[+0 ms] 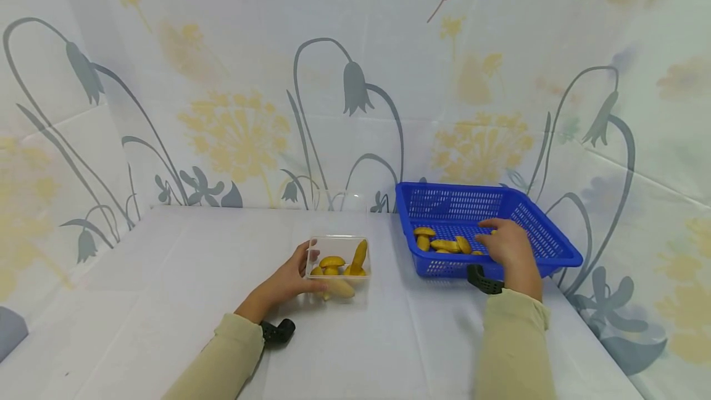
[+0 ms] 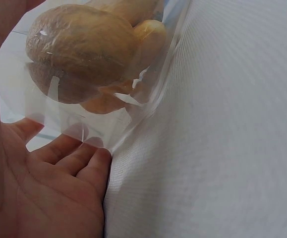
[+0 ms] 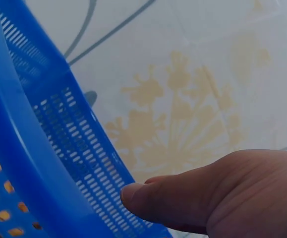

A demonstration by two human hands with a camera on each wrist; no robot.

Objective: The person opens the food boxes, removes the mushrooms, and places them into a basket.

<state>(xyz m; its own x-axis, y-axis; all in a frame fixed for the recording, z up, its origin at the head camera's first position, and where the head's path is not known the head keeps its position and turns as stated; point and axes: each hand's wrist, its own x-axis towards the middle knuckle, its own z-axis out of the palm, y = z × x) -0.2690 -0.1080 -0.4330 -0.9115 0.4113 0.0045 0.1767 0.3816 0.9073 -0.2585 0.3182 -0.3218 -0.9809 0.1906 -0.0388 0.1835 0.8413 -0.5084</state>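
Observation:
My left hand (image 1: 291, 276) holds a clear plastic box (image 1: 337, 237) at its left side, thumb at the front and fingers on the far side. Several yellow-brown mushrooms (image 1: 332, 262) lie inside it, one standing with its stem up (image 1: 359, 256). The left wrist view shows a large mushroom (image 2: 84, 49) through the clear wall, and my fingers (image 2: 76, 158) against the plastic. Over the front of a blue plastic basket (image 1: 489, 193) is my right hand (image 1: 508, 241), thumb and forefinger apart. More mushrooms (image 1: 444, 245) lie in the basket to its left.
A white cloth (image 1: 183, 270) covers the table, and a patterned floral sheet (image 1: 250, 79) hangs behind it. The basket's perforated wall (image 3: 79, 144) rises beside my right hand. A grey object (image 1: 11, 332) shows at the left edge.

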